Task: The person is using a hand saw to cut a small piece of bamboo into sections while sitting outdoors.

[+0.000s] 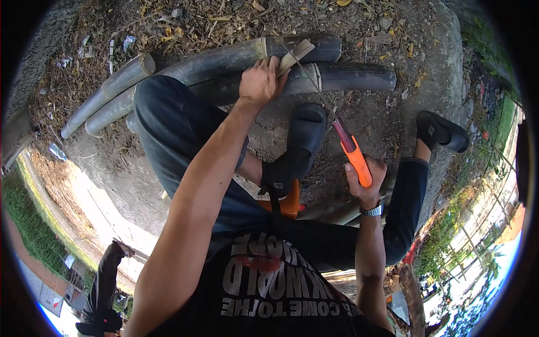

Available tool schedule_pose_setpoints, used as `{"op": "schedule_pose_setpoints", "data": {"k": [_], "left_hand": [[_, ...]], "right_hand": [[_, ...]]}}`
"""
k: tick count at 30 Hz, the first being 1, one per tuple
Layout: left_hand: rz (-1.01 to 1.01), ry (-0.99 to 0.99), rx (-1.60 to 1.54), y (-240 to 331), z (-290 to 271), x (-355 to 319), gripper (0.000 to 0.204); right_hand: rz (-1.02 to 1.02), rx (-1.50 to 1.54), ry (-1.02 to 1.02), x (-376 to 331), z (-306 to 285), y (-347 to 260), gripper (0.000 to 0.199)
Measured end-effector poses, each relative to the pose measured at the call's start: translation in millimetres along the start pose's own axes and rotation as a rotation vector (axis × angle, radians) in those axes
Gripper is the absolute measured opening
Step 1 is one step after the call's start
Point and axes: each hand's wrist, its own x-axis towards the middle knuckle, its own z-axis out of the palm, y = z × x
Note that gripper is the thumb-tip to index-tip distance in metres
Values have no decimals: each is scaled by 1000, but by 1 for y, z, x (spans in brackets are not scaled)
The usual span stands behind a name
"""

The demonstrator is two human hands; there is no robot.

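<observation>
1. Black T-shirt with grey lettering (264, 281) fills the lower centre.
2. Left hand (261, 83), upper centre, is clamped on a pale split-bamboo piece (297, 54) there; best keep it clear of the thin metal blade (320, 91).
3. Right hand (370, 178), right of centre, wraps the blade's orange handle (357, 161); light, steady strokes should suit.

The person wears a black shirt (208, 306), its chest printed with rows of large block lettering (269, 278) in pale grey and a blurry red patch (258, 263) among the letters. The trousers (171, 132) are dark blue denim, a little paler over the left knee, with a stitched hem (414, 162) at the right ankle. Black slides (307, 126) with broad bands go over dark socks (277, 173) bearing small pale marks. The hands (261, 83) are bare; a silver watch (371, 211) with a linked metal band circles the right wrist
</observation>
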Motion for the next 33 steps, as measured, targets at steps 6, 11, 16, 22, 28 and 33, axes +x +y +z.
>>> {"op": "schedule_pose_setpoints", "data": {"k": [6, 11, 16, 22, 28, 33], "left_hand": [[-15, 20, -38, -1, 4, 0, 34], [-20, -51, -46, -2, 5, 0, 32], [30, 53, 26, -1, 14, -7, 32], [14, 10, -74, -4, 14, 3, 32], [5, -5, -55, -3, -2, 4, 33], [5, -11, -38, -1, 4, 5, 34]], "right_hand": [[6, -13, -43, 2, -8, -5, 18], [82, -21, -119, -29, -32, -15, 20], [111, 22, -158, 21, -2, -19, 17], [20, 83, -74, 72, 20, -4, 16], [90, 21, -183, -5, -25, 6, 17], [6, -17, -229, 28, -1, 9, 19]]}}
